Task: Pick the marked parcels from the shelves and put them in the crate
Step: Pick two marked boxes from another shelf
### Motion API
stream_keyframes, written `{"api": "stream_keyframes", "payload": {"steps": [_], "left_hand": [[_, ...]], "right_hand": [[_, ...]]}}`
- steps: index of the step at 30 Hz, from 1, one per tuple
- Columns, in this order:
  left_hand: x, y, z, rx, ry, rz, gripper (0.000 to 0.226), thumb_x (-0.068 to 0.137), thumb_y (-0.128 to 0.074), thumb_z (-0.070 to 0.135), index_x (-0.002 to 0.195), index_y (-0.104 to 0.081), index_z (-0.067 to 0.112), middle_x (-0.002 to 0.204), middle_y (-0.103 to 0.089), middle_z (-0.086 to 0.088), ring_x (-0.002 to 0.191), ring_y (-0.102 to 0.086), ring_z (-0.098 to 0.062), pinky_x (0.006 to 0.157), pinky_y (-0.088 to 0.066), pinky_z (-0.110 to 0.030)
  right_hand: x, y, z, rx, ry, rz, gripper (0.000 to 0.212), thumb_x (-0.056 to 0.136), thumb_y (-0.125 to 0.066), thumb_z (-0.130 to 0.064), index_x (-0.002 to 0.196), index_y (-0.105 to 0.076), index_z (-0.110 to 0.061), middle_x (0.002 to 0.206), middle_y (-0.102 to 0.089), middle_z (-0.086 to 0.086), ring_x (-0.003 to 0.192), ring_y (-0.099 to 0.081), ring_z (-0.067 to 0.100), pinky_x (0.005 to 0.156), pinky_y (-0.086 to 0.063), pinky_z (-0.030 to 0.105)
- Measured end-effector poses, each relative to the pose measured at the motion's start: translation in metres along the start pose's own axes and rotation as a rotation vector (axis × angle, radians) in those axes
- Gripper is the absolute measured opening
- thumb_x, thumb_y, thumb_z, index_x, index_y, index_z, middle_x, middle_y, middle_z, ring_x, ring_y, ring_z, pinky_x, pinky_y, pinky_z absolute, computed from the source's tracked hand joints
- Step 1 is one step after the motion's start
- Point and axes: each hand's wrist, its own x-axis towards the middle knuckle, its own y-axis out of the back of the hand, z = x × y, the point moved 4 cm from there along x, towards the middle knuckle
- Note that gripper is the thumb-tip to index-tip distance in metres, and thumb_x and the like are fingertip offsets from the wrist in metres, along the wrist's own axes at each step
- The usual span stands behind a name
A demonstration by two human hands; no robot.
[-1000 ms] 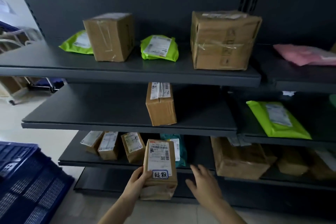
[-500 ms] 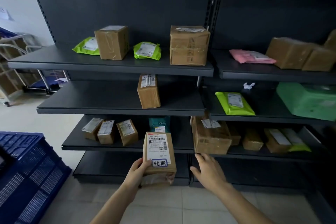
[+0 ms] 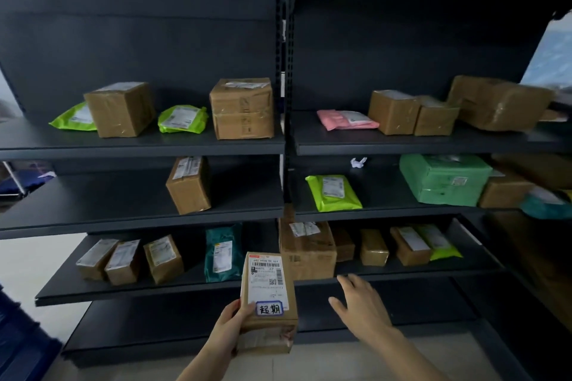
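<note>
Marked parcel, a small brown box with a shipping label and a blue-bordered handwritten sticker, is sitting in the left hand. The fingers are curling round its lower left edge. It is being held upright in the air, in front of the third shelf and apart from it. Right hand is hovering just beside the parcel, fingers spread and holding nothing, near that shelf's front lip.

By my reading the pick is done and the carry is in hand. The next move is calling for a turn down and to the left, where a dark blue blurred shape at the frame's edge is probably the crate, though I cannot tell for sure.

Pale floor tiles are showing below. Behind the parcel, a teal mailer and a large brown box are standing on that shelf, with three small labelled boxes to the left. Farther up, dark metal shelves are carrying more brown boxes, lime-green mailers, a green wrapped bundle and a pink mailer against a dark back panel.
</note>
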Motion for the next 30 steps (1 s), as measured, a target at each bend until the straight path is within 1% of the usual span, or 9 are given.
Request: {"api": "stream_keyframes", "payload": {"steps": [3,7,10,13,17,20,24,27,30], "left_hand": [[0.016,-0.035,-0.005,-0.003,0.009,0.046,0.048,0.086,-0.066,0.020,0.129,-0.048,0.007,0.110,-0.065,-0.019,0.103,-0.061,-0.035,0.099,-0.045,-0.051],[0.041,-0.079,-0.009,-0.012,0.004,0.107,0.047,0.087,-0.065,0.020,0.128,-0.050,0.003,0.107,-0.064,-0.015,0.098,-0.060,-0.028,0.082,-0.048,-0.040],[0.067,-0.100,-0.016,-0.023,-0.029,0.188,0.041,0.083,-0.069,0.018,0.120,-0.058,0.002,0.110,-0.065,-0.014,0.100,-0.060,-0.027,0.084,-0.046,-0.039],[0.094,-0.114,-0.026,-0.076,-0.043,0.264,0.033,0.079,-0.072,0.014,0.109,-0.064,0.005,0.101,-0.069,-0.010,0.094,-0.063,-0.025,0.071,-0.048,-0.034],[0.145,-0.109,-0.052,-0.161,-0.089,0.368,0.034,0.079,-0.072,0.015,0.111,-0.063,0.007,0.103,-0.069,-0.010,0.095,-0.063,-0.026,0.072,-0.051,-0.036],[0.200,-0.099,-0.071,-0.225,-0.141,0.389,0.037,0.082,-0.068,0.016,0.118,-0.061,0.009,0.109,-0.068,-0.017,0.100,-0.064,-0.035,0.088,-0.051,-0.047],[0.272,-0.083,-0.094,-0.325,-0.274,0.379,0.030,0.085,-0.063,0.019,0.115,-0.064,0.013,0.101,-0.072,-0.015,0.092,-0.066,-0.033,0.073,-0.051,-0.041],[0.307,-0.078,-0.107,-0.436,-0.382,0.303,0.029,0.085,-0.057,0.020,0.111,-0.063,0.009,0.090,-0.075,-0.013,0.077,-0.071,-0.026,0.064,-0.055,-0.036],[0.324,-0.076,-0.110,-0.449,-0.487,0.258,0.043,0.070,-0.061,0.027,0.109,-0.064,0.008,0.087,-0.076,-0.011,0.072,-0.073,-0.020,0.056,-0.058,-0.029]], "right_hand": [[0.021,0.002,0.043,0.001,0.011,-0.044,0.058,0.095,-0.040,-0.046,0.145,-0.027,-0.019,0.150,-0.031,0.004,0.136,-0.031,0.021,0.111,-0.030,0.033],[0.068,-0.003,0.099,-0.005,0.061,-0.151,0.061,0.094,-0.041,-0.048,0.147,-0.024,-0.022,0.153,-0.025,0.003,0.139,-0.028,0.020,0.112,-0.028,0.032],[0.113,-0.017,0.130,-0.038,0.104,-0.232,0.065,0.092,-0.043,-0.051,0.147,-0.022,-0.024,0.155,-0.023,0.001,0.140,-0.027,0.018,0.112,-0.027,0.031],[0.156,-0.041,0.147,-0.045,0.166,-0.287,0.065,0.092,-0.042,-0.052,0.147,-0.022,-0.023,0.153,-0.026,0.001,0.137,-0.032,0.016,0.109,-0.029,0.028],[0.207,-0.095,0.152,0.007,0.188,-0.313,0.065,0.093,-0.045,-0.049,0.147,-0.021,-0.023,0.154,-0.023,-0.001,0.140,-0.026,0.020,0.112,-0.027,0.031],[0.252,-0.139,0.145,0.009,0.259,-0.231,0.062,0.094,-0.045,-0.045,0.147,-0.022,-0.023,0.155,-0.020,-0.001,0.140,-0.024,0.021,0.112,-0.027,0.033],[0.312,-0.193,0.127,-0.005,0.386,-0.046,0.065,0.093,-0.048,-0.037,0.149,-0.016,-0.024,0.158,-0.012,-0.001,0.144,-0.013,0.021,0.116,-0.016,0.036],[0.351,-0.213,0.115,-0.131,0.470,0.127,0.075,0.089,-0.050,-0.048,0.149,-0.010,-0.027,0.159,-0.009,0.002,0.145,-0.007,0.021,0.117,-0.005,0.040],[0.376,-0.220,0.109,-0.179,0.469,0.188,0.075,0.086,-0.049,-0.056,0.148,-0.010,-0.037,0.159,-0.011,0.000,0.145,-0.007,0.024,0.115,-0.014,0.047]]}}
